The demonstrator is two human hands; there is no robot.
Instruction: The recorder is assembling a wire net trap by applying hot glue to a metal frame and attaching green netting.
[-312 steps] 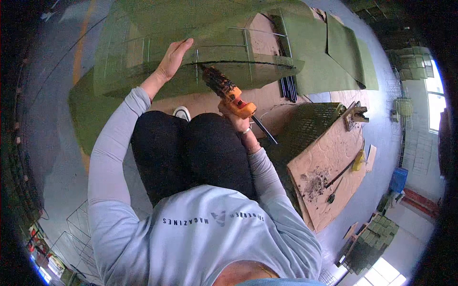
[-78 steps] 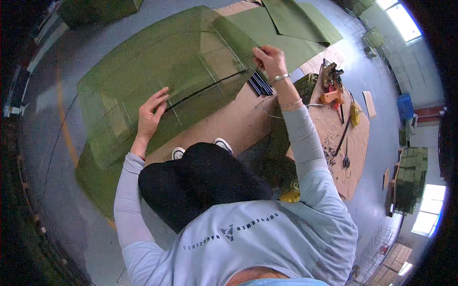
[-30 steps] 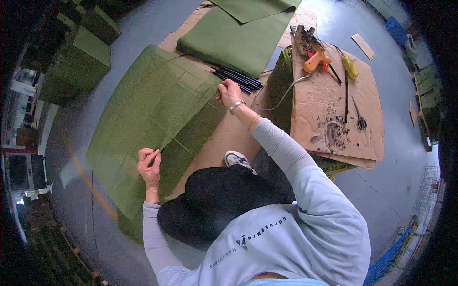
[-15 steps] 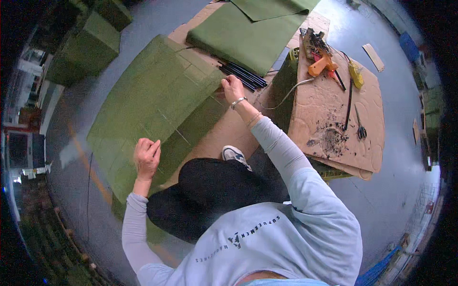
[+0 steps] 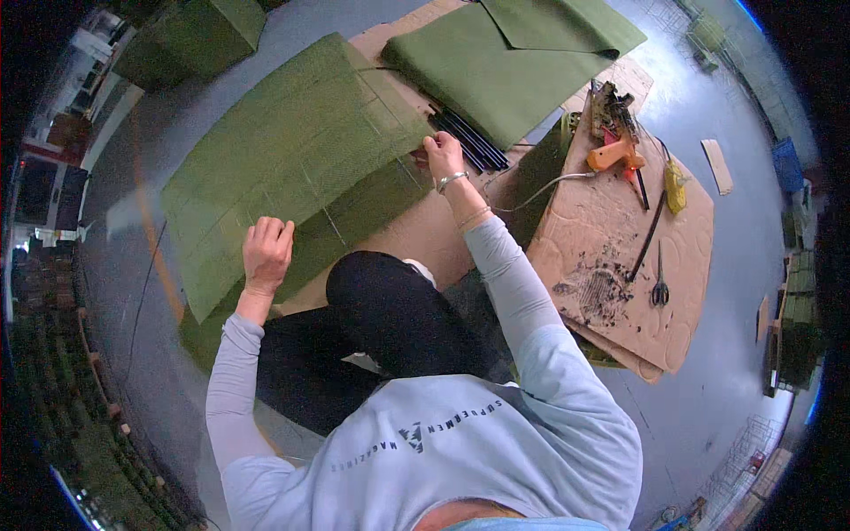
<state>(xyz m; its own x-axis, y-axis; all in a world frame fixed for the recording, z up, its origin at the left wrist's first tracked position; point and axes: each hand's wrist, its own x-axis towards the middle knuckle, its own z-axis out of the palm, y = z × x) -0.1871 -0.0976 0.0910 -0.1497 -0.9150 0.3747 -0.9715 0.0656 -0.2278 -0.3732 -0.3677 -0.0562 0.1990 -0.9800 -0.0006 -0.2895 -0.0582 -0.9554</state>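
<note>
A thin, see-through green mesh sheet point(image 5: 274, 142) is stretched between my hands. The fingers of my left hand point(image 5: 268, 255) are closed on its near edge at the left. My right hand point(image 5: 443, 159) pinches the corner farther to the right, close to a bundle of thin black sticks point(image 5: 469, 142). Beneath the raised sheet lies another green piece point(image 5: 376, 212); pale straight lines show there and through the mesh. A bracelet circles my right wrist.
Folded green fabric point(image 5: 505, 66) lies at the far side. To the right, a cardboard-topped stand point(image 5: 575, 239) bears an orange glue gun point(image 5: 611, 157), a yellow-handled tool point(image 5: 675, 188), scissors point(image 5: 660, 288) and black crumbs. A green block point(image 5: 190, 44) stands at far left.
The view has shifted, so the stand sits lower in the picture. Both hands keep hold of the mesh sheet, whose near left part now hangs differently. My knee is raised more.
</note>
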